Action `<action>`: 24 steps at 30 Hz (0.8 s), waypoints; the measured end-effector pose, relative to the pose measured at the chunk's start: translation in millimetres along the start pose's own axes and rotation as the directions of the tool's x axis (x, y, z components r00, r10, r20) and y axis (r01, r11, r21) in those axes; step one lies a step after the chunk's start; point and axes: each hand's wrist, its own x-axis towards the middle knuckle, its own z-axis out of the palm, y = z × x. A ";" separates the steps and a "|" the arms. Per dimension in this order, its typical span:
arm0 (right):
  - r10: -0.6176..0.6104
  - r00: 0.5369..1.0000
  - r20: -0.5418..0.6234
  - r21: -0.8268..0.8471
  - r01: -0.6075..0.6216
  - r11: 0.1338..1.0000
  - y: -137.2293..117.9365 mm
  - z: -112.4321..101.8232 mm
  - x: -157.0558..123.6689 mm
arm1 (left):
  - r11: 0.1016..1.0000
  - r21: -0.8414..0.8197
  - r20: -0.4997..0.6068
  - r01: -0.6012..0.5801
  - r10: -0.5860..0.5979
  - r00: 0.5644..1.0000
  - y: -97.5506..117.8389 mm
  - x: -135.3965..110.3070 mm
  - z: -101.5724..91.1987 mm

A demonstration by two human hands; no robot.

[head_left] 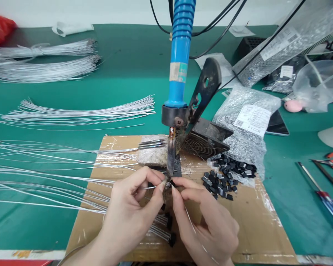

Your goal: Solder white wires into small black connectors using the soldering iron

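A blue-handled soldering iron (178, 87) hangs tip-down from a black metal bracket (208, 83), its tip between my hands. My left hand (133, 214) is closed in a pinch on a thin white wire (150, 188) just left of the tip. Opposite it, my right hand (208, 218) pinches a small black connector (172, 183) close to the tip. A thin silvery strand (190, 221), which looks like solder wire, runs down across the right palm. Fingers partly hide the joint. Below lie wires ending in black connectors (171, 239).
Cardboard (255, 229) covers the bench under my hands. Loose black connectors (222, 177) lie right, beside a small fan (208, 138) and bubble-wrap bags (246, 107). White wire bundles (80, 111) lie left. A screwdriver (322, 195) and pliers (331, 162) are far right.
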 end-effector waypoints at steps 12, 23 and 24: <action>0.055 0.998 0.023 0.072 -0.056 0.996 3.2 1.1 -5.2 | 0.999 -0.029 -0.010 -0.014 0.014 1.000 -5.6 1.4 2.4; 0.050 0.998 0.024 0.062 -0.052 0.997 3.3 1.8 -5.5 | 0.999 -0.045 -0.018 -0.030 0.030 0.999 -3.0 1.4 0.1; 0.048 0.999 0.025 0.064 -0.049 0.997 3.2 1.6 -5.4 | 0.999 -0.039 -0.019 -0.032 0.031 0.999 -3.0 1.7 0.3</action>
